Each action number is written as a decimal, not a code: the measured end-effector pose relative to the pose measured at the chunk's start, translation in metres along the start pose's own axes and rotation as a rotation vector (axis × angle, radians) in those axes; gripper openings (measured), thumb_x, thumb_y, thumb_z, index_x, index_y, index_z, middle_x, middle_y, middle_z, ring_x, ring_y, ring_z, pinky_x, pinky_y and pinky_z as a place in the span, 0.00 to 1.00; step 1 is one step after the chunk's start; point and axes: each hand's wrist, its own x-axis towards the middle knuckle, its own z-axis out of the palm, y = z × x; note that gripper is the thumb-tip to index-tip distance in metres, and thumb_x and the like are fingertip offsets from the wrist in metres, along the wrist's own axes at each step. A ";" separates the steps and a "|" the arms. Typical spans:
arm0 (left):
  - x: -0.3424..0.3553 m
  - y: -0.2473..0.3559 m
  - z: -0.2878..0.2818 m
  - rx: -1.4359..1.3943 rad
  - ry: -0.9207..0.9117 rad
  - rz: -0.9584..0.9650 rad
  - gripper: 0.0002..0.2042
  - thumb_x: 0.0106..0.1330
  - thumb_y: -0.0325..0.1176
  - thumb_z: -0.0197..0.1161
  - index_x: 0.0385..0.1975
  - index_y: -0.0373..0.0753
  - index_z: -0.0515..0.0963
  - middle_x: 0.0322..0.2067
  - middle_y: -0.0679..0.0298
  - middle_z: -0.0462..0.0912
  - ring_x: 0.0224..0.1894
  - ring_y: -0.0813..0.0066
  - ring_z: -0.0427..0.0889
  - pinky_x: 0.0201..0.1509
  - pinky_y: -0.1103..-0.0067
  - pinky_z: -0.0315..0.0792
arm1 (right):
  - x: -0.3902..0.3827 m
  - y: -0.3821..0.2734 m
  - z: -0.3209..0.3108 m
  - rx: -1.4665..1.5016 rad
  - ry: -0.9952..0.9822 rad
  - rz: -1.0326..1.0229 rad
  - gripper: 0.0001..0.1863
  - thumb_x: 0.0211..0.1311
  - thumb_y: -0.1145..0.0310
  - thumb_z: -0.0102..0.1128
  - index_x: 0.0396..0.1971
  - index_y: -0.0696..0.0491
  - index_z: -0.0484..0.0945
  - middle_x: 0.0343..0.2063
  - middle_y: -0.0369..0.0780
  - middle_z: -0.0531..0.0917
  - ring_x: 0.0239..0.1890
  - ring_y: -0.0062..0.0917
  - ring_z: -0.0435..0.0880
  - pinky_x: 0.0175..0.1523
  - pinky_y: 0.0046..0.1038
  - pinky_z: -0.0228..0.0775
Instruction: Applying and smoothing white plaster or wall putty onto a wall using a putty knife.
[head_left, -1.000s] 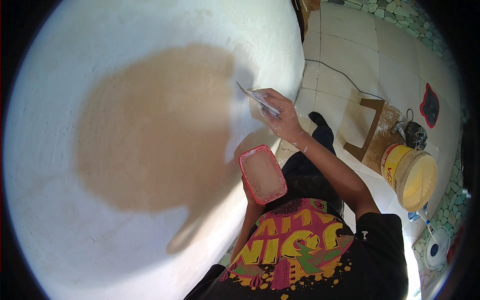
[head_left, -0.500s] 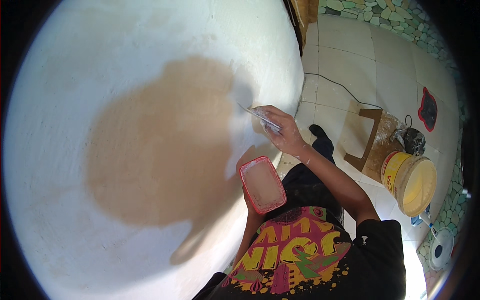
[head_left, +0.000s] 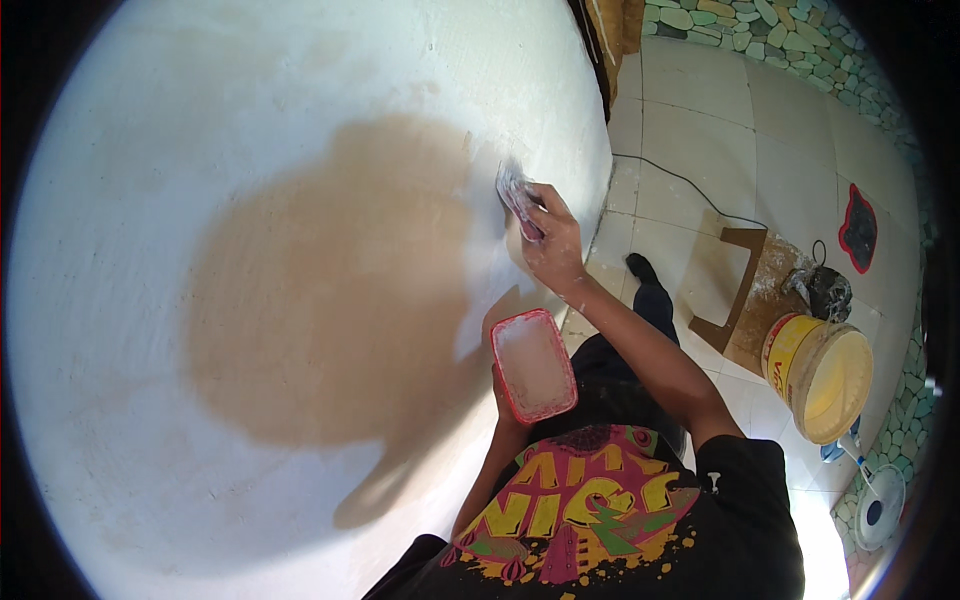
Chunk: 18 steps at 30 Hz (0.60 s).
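My right hand (head_left: 556,245) is closed around a putty-smeared scraper (head_left: 514,190). Its blade is on or very close to the white wall (head_left: 300,60), near the wall's right-hand edge in this view. Lower down, my left hand (head_left: 504,400) supports a red-rimmed rectangular tub (head_left: 546,415) from its left side and beneath. Most of those fingers are hidden by the tub. Pale putty-like paste (head_left: 530,355) lies inside, and smears of it cover the rim. A large shadow darkens the wall left of both hands.
On the tiled floor (head_left: 695,150) at right stands a small brown wooden stool (head_left: 757,290). Beside it are a yellow-and-white bucket (head_left: 795,350) and a dark, paste-stained object (head_left: 830,293). A cable (head_left: 690,183) crosses the tiles. A dark, red-edged mat (head_left: 858,228) lies farther right.
My right hand has moved up and slightly away, and the scraper has turned so its smeared face shows against the wall. The tub in my left hand has shifted slightly right.
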 end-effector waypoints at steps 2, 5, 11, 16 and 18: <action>0.006 0.002 -0.004 0.015 -0.037 -0.036 0.33 0.75 0.58 0.48 0.71 0.40 0.62 0.64 0.54 0.75 0.60 0.55 0.80 0.61 0.56 0.78 | 0.000 -0.003 -0.012 0.145 -0.105 0.144 0.25 0.50 0.88 0.50 0.50 0.63 0.80 0.49 0.47 0.79 0.48 0.37 0.81 0.53 0.24 0.71; 0.008 0.003 -0.001 -0.023 -0.047 -0.089 0.33 0.75 0.58 0.48 0.72 0.40 0.62 0.64 0.54 0.74 0.61 0.54 0.79 0.62 0.55 0.78 | 0.027 0.003 -0.020 0.085 0.001 0.071 0.24 0.52 0.87 0.50 0.51 0.61 0.81 0.52 0.48 0.80 0.48 0.40 0.83 0.53 0.26 0.73; 0.002 -0.017 0.002 -0.126 -0.042 0.029 0.33 0.75 0.57 0.48 0.72 0.41 0.61 0.65 0.53 0.73 0.62 0.51 0.78 0.62 0.53 0.76 | 0.021 -0.002 0.008 0.038 0.054 0.048 0.25 0.50 0.84 0.54 0.52 0.60 0.81 0.54 0.52 0.78 0.52 0.47 0.83 0.55 0.31 0.76; -0.009 -0.019 -0.005 -0.126 0.008 0.070 0.36 0.73 0.60 0.50 0.73 0.42 0.60 0.67 0.53 0.71 0.64 0.51 0.76 0.64 0.53 0.75 | -0.023 -0.009 -0.014 0.173 -0.173 0.034 0.24 0.53 0.85 0.54 0.53 0.61 0.79 0.53 0.51 0.79 0.52 0.43 0.83 0.57 0.29 0.73; -0.008 -0.020 0.005 -0.115 0.023 0.065 0.38 0.72 0.61 0.52 0.74 0.41 0.59 0.68 0.53 0.69 0.65 0.53 0.75 0.66 0.54 0.73 | 0.007 -0.015 -0.025 0.201 -0.171 0.096 0.22 0.56 0.84 0.53 0.53 0.63 0.79 0.53 0.50 0.80 0.54 0.40 0.82 0.58 0.29 0.72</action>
